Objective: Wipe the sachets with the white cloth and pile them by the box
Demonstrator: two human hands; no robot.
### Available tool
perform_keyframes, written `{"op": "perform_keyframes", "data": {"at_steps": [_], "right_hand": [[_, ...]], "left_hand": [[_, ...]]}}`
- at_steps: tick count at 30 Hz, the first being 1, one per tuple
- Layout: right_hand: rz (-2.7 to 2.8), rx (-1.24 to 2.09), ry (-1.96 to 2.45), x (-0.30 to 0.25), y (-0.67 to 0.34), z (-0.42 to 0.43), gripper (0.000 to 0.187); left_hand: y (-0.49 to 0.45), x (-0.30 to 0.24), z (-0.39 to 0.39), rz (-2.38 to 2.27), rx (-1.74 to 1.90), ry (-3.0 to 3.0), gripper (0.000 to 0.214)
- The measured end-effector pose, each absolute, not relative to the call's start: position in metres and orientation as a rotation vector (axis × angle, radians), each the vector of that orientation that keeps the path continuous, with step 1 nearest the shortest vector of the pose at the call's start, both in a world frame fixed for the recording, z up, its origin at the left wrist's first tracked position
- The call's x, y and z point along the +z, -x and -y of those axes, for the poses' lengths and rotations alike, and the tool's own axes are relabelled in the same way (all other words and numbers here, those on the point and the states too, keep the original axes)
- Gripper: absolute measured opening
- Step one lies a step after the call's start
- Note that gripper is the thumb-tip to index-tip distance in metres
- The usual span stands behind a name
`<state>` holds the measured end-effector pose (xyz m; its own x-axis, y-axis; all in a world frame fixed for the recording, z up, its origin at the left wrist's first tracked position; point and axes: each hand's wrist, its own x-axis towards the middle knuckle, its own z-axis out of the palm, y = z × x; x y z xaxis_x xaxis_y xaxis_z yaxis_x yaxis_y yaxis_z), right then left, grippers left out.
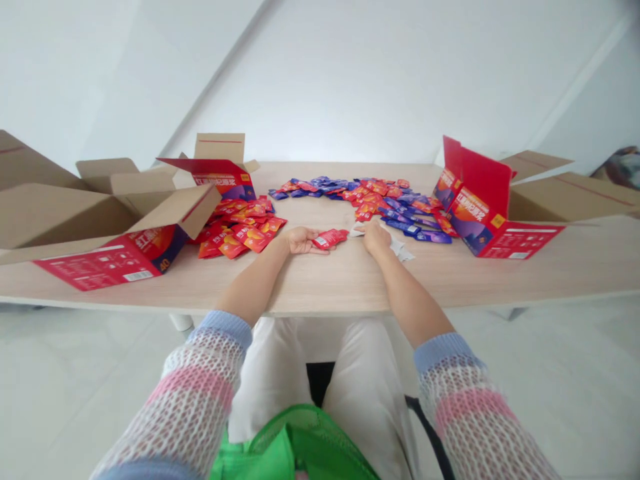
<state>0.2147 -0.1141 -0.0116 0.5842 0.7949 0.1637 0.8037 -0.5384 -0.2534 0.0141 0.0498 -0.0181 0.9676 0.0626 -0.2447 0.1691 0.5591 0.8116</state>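
Observation:
My left hand rests on the wooden table with its fingers closed on a small stack of red sachets. My right hand lies just to the right of it, fingers curled over white packets on the table. A pile of red and orange sachets lies to the left of my left hand. Behind my hands a band of mixed purple and red sachets curves round to the right.
An opened red and purple carton lies at the left with brown cardboard boxes behind it. Another printed carton stands at the back left. A third lies at the right beside a brown box.

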Motion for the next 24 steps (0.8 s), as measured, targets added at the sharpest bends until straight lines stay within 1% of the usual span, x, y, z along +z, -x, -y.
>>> {"op": "perform_keyframes", "data": {"at_steps": [4,7,14,16,18,21,24], "right_hand": [[1.284,-0.291,2.239,-0.004,-0.213,0.119,0.049],[1.444,-0.338,2.135,-0.005,-0.199,0.116,0.051],[1.949,-0.183,2.051,-0.016,-0.162,0.108,0.049],[2.065,-0.153,1.930,-0.015,-0.161,0.107,0.048],[2.180,-0.111,1.770,-0.014,-0.162,0.106,0.045],[2.242,-0.039,1.645,-0.014,-0.165,0.102,0.040],[2.235,0.052,1.648,-0.014,-0.169,0.096,0.038]], "left_hand": [[-0.011,-0.020,-0.057,-0.211,-0.051,-1.012,0.050],[-0.011,-0.024,-0.057,-0.142,-0.077,-1.003,0.047],[-0.018,-0.029,-0.052,-0.109,-0.056,-0.931,0.036],[-0.019,-0.029,-0.054,-0.103,-0.093,-0.899,0.035],[-0.020,-0.027,-0.055,-0.080,-0.132,-0.878,0.039],[-0.020,-0.025,-0.056,-0.055,-0.158,-0.876,0.041],[-0.021,-0.027,-0.058,-0.084,-0.147,-0.907,0.032]]}}
